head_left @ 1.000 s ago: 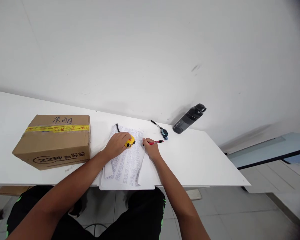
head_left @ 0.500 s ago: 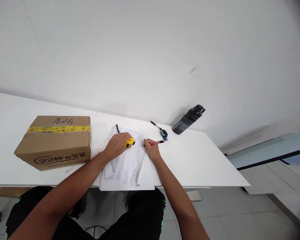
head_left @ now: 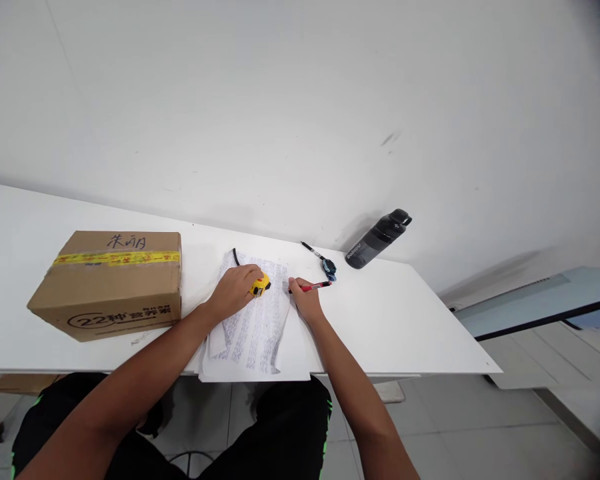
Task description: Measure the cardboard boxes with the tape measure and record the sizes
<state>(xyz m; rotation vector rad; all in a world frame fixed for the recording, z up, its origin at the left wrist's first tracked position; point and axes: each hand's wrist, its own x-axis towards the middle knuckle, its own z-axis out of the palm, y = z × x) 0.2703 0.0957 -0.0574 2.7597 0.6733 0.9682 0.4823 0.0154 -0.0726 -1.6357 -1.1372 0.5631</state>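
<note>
Gripping a red pen (head_left: 317,287), the right hand (head_left: 306,301) rests by the right edge of a handwritten sheet (head_left: 253,340), fingers closed on the barrel; whether the tip touches paper is too small to tell. The left hand (head_left: 233,291) is curled over a yellow tape measure (head_left: 260,285) lying on the sheet's upper part, with a black strap (head_left: 235,257) just beyond. The sheet lies over other paper on the white surface (head_left: 390,327), between a cardboard box (head_left: 115,280) and a wristwatch (head_left: 329,268).

The pen should be light and stiff, best pinched low on the barrel. The tape measure is probably compact, hard and fairly weighty, suiting a grip around its case. The paper looks thin and easily creased, better pressed flat than pinched.
</note>
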